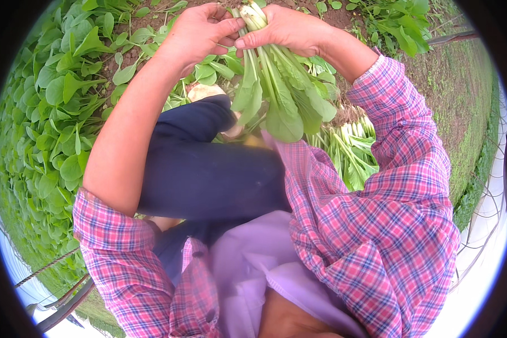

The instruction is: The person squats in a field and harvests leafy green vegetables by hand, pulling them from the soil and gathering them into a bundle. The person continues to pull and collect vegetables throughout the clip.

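Note:
A bunch of leafy greens hangs with its pale stalk bases up and its broad leaves down. My right hand grips it near the stalk bases, the thumb lying across the front. From the other side my left hand pinches the bunch's left edge between thumb and curled fingers. The tips of both thumbs are close together, and part of the fingers is hidden behind the stalks. Lower right of the held bunch, a pile of pulled greens lies on the ground, roots towards the top, partly covered by my plaid shirt.
Dense leafy plants grow along the left, with bare soil between some of them. More plants stand at the upper right, beside a mossy dirt strip. My bent leg in dark trousers lies below the bunch.

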Tool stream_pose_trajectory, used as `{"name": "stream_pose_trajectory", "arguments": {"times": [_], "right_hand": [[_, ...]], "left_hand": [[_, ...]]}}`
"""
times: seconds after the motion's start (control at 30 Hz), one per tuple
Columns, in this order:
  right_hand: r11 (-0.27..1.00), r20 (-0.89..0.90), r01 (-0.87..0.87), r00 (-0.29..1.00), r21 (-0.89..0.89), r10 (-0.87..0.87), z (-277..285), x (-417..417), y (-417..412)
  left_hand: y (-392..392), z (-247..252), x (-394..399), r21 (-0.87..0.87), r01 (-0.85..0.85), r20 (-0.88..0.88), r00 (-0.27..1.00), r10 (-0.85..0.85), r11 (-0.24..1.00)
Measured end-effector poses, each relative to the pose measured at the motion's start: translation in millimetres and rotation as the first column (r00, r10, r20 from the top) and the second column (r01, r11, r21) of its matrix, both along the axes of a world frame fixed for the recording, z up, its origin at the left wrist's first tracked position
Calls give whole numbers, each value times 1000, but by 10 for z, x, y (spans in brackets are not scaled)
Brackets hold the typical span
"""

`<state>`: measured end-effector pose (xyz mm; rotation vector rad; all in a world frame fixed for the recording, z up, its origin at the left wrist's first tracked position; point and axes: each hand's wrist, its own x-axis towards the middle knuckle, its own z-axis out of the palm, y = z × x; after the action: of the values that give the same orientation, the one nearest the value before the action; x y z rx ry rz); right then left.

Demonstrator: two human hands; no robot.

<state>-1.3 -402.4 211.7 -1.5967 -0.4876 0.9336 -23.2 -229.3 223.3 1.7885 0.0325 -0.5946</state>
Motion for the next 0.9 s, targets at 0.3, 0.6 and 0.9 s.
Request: {"name": "stream_pose_trajectory", "arguments": {"times": [0.3,0.6,0.9], "right_hand": [[999,19,-7,1000,50,6,-22,-39,16],[999,-247,-7,969,45,18,-2,-77,1],[1000,-225,13,974,21,-8,-80,-88,56]], "left_hand": [[16,-53,3,-170,-65,-40,997,59,983],[108,-106,13,-223,-54,-72,997,38,973],[137,-138,0,-250,-132,-120,987,105,959]]}}
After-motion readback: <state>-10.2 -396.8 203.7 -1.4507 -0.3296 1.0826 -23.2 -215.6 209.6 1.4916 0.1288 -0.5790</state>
